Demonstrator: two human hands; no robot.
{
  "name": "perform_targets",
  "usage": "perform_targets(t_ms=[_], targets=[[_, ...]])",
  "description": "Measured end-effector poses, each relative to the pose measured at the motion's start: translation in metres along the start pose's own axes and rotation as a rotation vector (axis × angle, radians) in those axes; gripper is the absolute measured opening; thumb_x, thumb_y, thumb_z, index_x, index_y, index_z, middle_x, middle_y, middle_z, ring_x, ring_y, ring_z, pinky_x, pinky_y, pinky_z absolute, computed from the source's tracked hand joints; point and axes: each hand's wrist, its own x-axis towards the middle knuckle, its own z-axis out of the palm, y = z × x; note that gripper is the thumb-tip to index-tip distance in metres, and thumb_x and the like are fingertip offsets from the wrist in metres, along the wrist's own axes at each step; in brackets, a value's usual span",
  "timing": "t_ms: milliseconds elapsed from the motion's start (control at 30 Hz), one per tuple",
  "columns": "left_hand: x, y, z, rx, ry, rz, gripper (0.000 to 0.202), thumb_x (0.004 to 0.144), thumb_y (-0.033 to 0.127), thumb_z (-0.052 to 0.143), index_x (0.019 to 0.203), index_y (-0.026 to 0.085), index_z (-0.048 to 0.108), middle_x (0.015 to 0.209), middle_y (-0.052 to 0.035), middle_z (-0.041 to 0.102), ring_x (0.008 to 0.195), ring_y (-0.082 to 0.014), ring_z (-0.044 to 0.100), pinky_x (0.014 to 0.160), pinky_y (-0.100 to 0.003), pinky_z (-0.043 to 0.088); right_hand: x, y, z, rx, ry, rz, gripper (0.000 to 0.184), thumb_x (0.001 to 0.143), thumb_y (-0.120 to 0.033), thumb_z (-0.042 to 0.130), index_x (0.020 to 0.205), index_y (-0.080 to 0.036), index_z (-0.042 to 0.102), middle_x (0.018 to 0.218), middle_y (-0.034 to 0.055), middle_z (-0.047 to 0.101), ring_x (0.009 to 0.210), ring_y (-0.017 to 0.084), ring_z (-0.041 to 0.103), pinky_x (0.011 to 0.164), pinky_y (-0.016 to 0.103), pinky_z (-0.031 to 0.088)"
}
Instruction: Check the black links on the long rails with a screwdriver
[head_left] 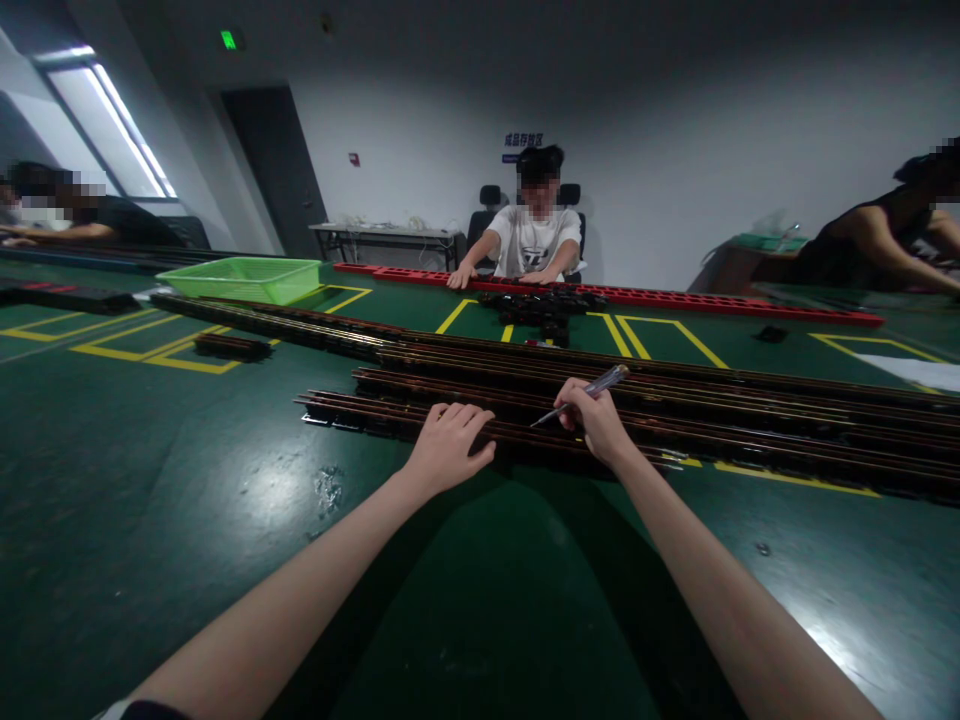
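My left hand (448, 450) lies with its fingers stretched out over the nearest of several long, dark strips (360, 408). Its thumb is held apart from the fingers. Between the fingers of my right hand (598, 428) is a slim screwdriver (604, 381) with a pale, see-through handle, gripped like a pen. The thin metal shaft slants down to the left, and its tip is at the dark strips, between my hands. Whether the tip touches a strip, I cannot tell.
More long strips (787, 415) run off to the right. A short dark bundle (232, 347) and a green basket (240, 280) are at the left. Across the green table (187, 520), a person (536, 235) has both hands by a red slotted rail (675, 299) and a dark pile (544, 308).
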Motion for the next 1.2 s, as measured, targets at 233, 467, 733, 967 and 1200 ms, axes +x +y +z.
perform_targets(t_ms=[233, 467, 733, 967, 1200], targets=[[0.0000, -0.0014, 0.0014, 0.013, 0.011, 0.009, 0.035, 0.086, 0.036, 0.043, 0.112, 0.016, 0.056, 0.113, -0.0078, 0.062, 0.104, -0.0219, 0.055, 0.092, -0.041, 0.035, 0.0004, 0.0011, -0.0001, 0.000, 0.004, -0.004, 0.015, 0.065, -0.022, 0.052, 0.052, -0.017, 0.054, 0.039, -0.0039, 0.047, 0.036, 0.008, 0.042, 0.037, 0.019, 0.029], [-0.0003, -0.0019, 0.0022, 0.013, 0.018, 0.013, 0.035, 0.086, 0.036, 0.044, 0.112, 0.016, 0.056, 0.112, -0.0075, 0.062, 0.104, -0.0218, 0.055, 0.092, -0.041, 0.035, 0.0001, 0.0006, 0.0000, -0.001, 0.003, -0.005, 0.014, 0.065, -0.023, 0.052, 0.052, -0.017, 0.053, 0.039, -0.0037, 0.047, 0.036, 0.008, 0.042, 0.037, 0.019, 0.030], [-0.0002, -0.0010, 0.0015, 0.016, 0.001, 0.004, 0.036, 0.087, 0.036, 0.043, 0.113, 0.015, 0.056, 0.114, -0.0079, 0.062, 0.103, -0.0219, 0.055, 0.092, -0.041, 0.035, -0.0002, 0.0004, -0.0002, 0.000, 0.003, -0.003, 0.015, 0.065, -0.023, 0.052, 0.052, -0.017, 0.053, 0.039, -0.0039, 0.047, 0.036, 0.007, 0.042, 0.037, 0.019, 0.030], [-0.0001, -0.0013, 0.0011, 0.028, 0.000, 0.004, 0.035, 0.087, 0.036, 0.043, 0.113, 0.016, 0.056, 0.113, -0.0076, 0.062, 0.101, -0.0217, 0.055, 0.091, -0.040, 0.036, 0.0002, 0.0004, -0.0004, -0.002, -0.002, -0.007, 0.015, 0.066, -0.023, 0.052, 0.052, -0.017, 0.053, 0.040, -0.0038, 0.047, 0.036, 0.008, 0.042, 0.037, 0.019, 0.030], [-0.0008, -0.0019, 0.0028, 0.030, 0.014, 0.010, 0.035, 0.086, 0.036, 0.044, 0.112, 0.016, 0.056, 0.112, -0.0070, 0.062, 0.100, -0.0217, 0.055, 0.091, -0.040, 0.035, 0.0004, 0.0002, 0.0002, 0.004, 0.004, -0.003, 0.015, 0.065, -0.023, 0.052, 0.051, -0.017, 0.053, 0.039, -0.0039, 0.047, 0.036, 0.007, 0.042, 0.037, 0.019, 0.029]])
